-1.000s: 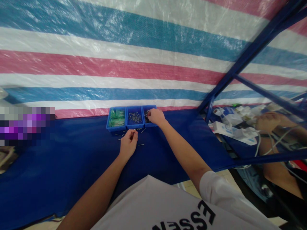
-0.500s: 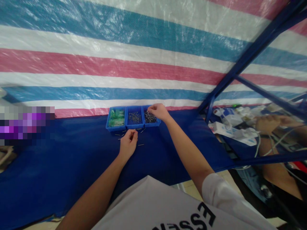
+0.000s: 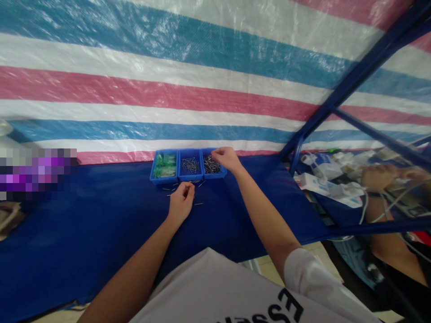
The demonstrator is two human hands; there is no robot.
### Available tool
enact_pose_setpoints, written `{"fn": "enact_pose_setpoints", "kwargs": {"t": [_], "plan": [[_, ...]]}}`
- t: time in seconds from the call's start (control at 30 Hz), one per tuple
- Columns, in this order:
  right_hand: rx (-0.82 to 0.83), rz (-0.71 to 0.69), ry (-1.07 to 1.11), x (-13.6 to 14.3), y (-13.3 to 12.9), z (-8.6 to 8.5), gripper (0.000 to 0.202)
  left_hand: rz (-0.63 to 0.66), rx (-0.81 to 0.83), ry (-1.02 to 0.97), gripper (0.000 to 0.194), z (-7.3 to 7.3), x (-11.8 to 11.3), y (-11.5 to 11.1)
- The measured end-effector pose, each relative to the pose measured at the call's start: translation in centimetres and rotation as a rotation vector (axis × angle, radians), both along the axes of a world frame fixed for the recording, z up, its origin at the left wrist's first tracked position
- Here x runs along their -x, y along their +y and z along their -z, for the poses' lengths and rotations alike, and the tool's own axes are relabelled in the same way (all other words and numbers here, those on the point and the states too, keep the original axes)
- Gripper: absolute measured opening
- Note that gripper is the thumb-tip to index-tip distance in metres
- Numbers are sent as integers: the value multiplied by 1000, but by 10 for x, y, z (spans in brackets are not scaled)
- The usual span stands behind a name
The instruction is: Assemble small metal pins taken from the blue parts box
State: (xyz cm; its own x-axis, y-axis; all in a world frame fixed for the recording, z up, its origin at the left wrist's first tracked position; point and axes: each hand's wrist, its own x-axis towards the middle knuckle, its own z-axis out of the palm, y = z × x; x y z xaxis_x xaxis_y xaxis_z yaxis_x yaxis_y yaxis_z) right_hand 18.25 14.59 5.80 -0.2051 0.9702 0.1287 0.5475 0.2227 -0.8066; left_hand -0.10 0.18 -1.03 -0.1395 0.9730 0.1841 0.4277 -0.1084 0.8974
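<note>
My right hand is over the right blue bin, which holds many small dark metal pieces; its fingertips are pinched, and anything between them is too small to make out. Beside it, the middle blue bin has thin silvery pins in it. Green-tinted packets fill the left blue bin. Just in front of the bins, my left hand rests with thumb and fingers closed together, their contents hidden. Several thin pins lie around it, one to its right.
Everything stands on a blue-covered table, with a striped plastic sheet behind. At the right are a blue metal frame, a white power strip, cables, and another person's hands. A brown bag edge shows at far left.
My right hand has shifted very slightly right over the right bin. My left hand keeps nearly the same place and closed pose.
</note>
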Motion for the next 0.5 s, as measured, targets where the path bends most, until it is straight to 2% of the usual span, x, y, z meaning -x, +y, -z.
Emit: {"fn": "enact_pose_setpoints", "kwargs": {"t": [0.1,0.17,0.23,0.4,0.5], "plan": [[71,-75,150,9,-9,-6,25,3,2,-11,24,1,0,0],[140,-181,286,16,-17,-9,42,2,4,-13,23,1,0,1],[150,-225,319,22,-26,-9,51,-1,2,-9,22,2,0,1],[28,-246,180,26,-55,2,28,3,-1,-6,22,0,-1,1],[0,-352,16,25,-73,8,26,-14,-8,29,23,-2,1,1]]}}
